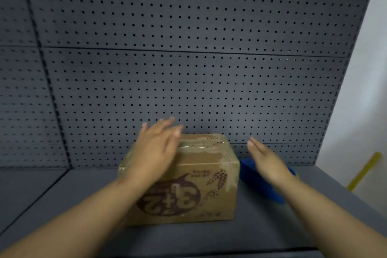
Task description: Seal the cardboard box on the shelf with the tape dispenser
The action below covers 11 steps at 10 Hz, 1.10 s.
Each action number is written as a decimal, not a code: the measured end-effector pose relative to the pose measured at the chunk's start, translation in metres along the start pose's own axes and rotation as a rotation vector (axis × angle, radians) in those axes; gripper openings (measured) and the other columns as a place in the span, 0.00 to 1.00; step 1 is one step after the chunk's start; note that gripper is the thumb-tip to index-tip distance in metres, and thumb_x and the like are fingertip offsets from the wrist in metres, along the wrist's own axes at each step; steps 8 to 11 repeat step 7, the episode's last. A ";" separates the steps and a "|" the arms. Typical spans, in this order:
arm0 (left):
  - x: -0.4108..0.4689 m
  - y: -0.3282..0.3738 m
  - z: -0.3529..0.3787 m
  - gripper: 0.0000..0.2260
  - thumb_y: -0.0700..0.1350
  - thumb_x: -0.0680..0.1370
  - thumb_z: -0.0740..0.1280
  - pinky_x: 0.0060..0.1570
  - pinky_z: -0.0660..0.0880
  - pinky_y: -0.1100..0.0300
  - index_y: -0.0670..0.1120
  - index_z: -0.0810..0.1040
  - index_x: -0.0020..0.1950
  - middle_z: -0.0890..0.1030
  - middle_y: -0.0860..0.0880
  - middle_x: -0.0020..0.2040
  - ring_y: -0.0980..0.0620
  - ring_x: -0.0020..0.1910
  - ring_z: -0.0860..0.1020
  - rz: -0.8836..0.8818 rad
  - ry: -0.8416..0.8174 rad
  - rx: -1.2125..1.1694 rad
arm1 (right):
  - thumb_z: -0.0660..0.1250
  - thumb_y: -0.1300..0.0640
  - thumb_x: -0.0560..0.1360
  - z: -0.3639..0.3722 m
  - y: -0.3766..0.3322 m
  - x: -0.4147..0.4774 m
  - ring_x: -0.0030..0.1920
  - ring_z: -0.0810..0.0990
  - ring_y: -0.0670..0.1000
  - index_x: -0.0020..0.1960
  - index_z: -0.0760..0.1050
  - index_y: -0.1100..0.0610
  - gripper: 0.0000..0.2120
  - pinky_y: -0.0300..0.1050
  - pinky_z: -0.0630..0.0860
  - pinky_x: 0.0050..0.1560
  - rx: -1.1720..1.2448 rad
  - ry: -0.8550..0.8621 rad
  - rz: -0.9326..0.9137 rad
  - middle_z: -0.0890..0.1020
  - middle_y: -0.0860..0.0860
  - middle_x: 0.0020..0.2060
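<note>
A dark grey metal shelf backed by a perforated pegboard panel fills the view; a pale wall shows at the right edge. The left hand lies flat and spread, palm down, over the top left part of the cardboard box, gripping nothing; its fingers are blurred, so whether the palm rests on the box or sits just above it cannot be told. The right hand is also flat with fingers extended and together, empty, held beside the box's right side and apart from it. Behind and below this hand lies a blue object, presumably the tape dispenser, on the shelf just beside the box; the hand and forearm cover much of it, and its shape cannot be made out. The box stands on the shelf near the pegboard, flaps closed, with glossy clear tape visible across its top and corners. The print on its front face appears upside down. A yellow strip shows at far right, blurred and unidentifiable. Both forearms are cut off by the lower frame edge.
</note>
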State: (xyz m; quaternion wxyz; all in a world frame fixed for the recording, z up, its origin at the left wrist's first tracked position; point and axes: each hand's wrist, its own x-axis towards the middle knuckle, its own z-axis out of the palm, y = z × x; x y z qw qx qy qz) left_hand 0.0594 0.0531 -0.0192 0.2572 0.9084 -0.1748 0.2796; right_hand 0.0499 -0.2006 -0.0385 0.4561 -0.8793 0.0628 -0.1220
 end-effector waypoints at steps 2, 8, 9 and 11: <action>-0.016 -0.042 -0.017 0.23 0.55 0.81 0.46 0.74 0.48 0.48 0.48 0.64 0.72 0.63 0.46 0.75 0.49 0.75 0.57 -0.554 0.167 -0.162 | 0.52 0.39 0.79 0.045 -0.034 -0.019 0.44 0.82 0.55 0.53 0.79 0.57 0.25 0.48 0.77 0.40 0.679 -0.051 0.293 0.85 0.54 0.39; -0.030 -0.025 -0.052 0.25 0.60 0.79 0.46 0.50 0.69 0.64 0.49 0.73 0.63 0.75 0.46 0.62 0.56 0.58 0.78 -0.768 -0.104 -0.939 | 0.46 0.32 0.75 0.025 -0.036 -0.019 0.71 0.64 0.56 0.75 0.54 0.46 0.32 0.58 0.58 0.70 0.693 -0.258 0.265 0.68 0.51 0.70; -0.030 -0.025 -0.052 0.25 0.60 0.79 0.46 0.50 0.69 0.64 0.49 0.73 0.63 0.75 0.46 0.62 0.56 0.58 0.78 -0.768 -0.104 -0.939 | 0.46 0.32 0.75 0.025 -0.036 -0.019 0.71 0.64 0.56 0.75 0.54 0.46 0.32 0.58 0.58 0.70 0.693 -0.258 0.265 0.68 0.51 0.70; -0.030 -0.025 -0.052 0.25 0.60 0.79 0.46 0.50 0.69 0.64 0.49 0.73 0.63 0.75 0.46 0.62 0.56 0.58 0.78 -0.768 -0.104 -0.939 | 0.46 0.32 0.75 0.025 -0.036 -0.019 0.71 0.64 0.56 0.75 0.54 0.46 0.32 0.58 0.58 0.70 0.693 -0.258 0.265 0.68 0.51 0.70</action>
